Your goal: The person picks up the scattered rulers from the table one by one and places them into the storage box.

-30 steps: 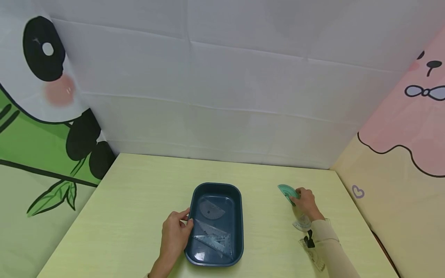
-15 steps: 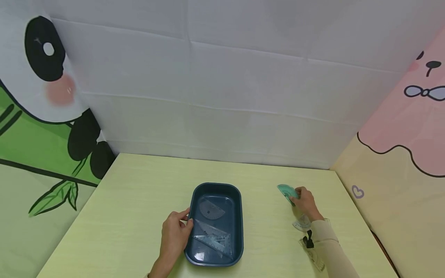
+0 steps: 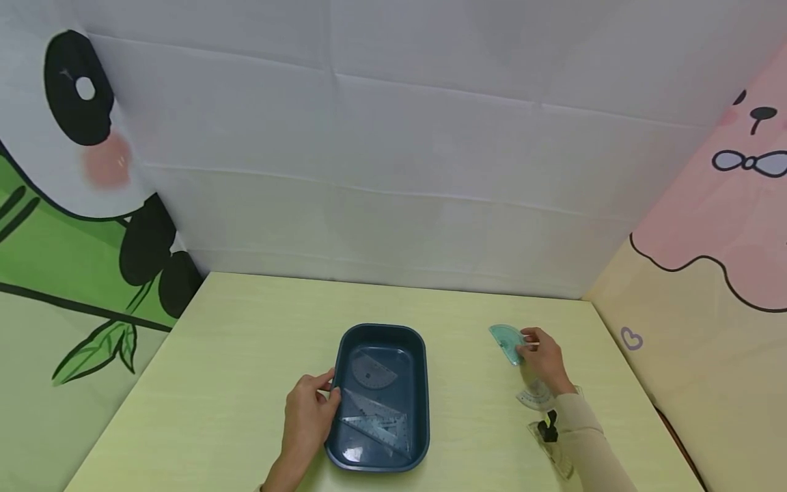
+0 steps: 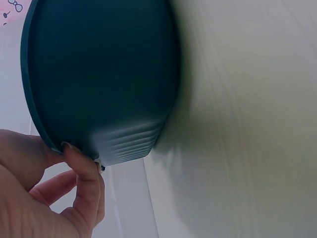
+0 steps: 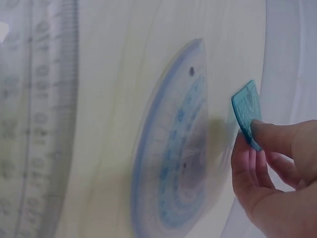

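Observation:
A dark blue plastic tray (image 3: pixel 382 336) stands on the table, and my left hand (image 3: pixel 310 413) pinches its left rim between thumb and fingers. Inside it lie a clear protractor (image 3: pixel 374 373) and clear triangular set squares (image 3: pixel 390 430), partly overlapping. On the right side, my right hand (image 3: pixel 544 359) grips a teal see-through protractor (image 3: pixel 505 342) by one end. In the right wrist view that protractor (image 5: pixel 247 106) is tilted, with the thumb on its face and fingers behind. Just below this hand, a clear protractor with blue markings (image 5: pixel 171 158) lies on the table.
Another clear measuring tool with a scale (image 3: pixel 556 454) lies nearer the right forearm, partly covered by the sleeve and a black item (image 3: pixel 547 429) at the wrist. A white wall sheet (image 3: pixel 393 225) rises behind the pale yellow table (image 3: pixel 246 355).
The teal protractor has shifted very slightly and changed tilt in my right hand, showing a paler face. My left hand and the tray stay in place.

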Motion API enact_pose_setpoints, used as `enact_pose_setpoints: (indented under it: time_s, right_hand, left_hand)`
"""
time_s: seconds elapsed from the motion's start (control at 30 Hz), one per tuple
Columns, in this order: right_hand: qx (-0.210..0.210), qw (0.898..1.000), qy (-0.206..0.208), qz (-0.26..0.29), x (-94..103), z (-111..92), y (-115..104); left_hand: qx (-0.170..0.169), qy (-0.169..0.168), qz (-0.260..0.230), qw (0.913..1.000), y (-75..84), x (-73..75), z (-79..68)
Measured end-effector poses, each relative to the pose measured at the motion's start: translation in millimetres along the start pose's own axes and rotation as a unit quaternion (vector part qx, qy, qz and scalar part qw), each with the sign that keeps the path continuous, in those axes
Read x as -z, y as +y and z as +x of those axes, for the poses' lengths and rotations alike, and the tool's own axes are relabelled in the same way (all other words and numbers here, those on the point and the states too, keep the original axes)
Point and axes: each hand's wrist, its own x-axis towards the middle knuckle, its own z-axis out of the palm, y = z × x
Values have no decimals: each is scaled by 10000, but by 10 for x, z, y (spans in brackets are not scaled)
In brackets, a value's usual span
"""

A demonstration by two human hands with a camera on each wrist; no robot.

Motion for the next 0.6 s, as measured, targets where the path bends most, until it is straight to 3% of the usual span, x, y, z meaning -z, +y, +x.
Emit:
enact_pose_setpoints:
  time_s: [0.27,0.6]
  right_hand:
    - [87,9999,-55,105,17,-14,46]
    - [225,9994,-125,210,58,-68,-61]
  left_hand:
    - [44,-4,7,10000,2,-2,-5]
    - [-41,49,-26,10000,-12,-4,-5]
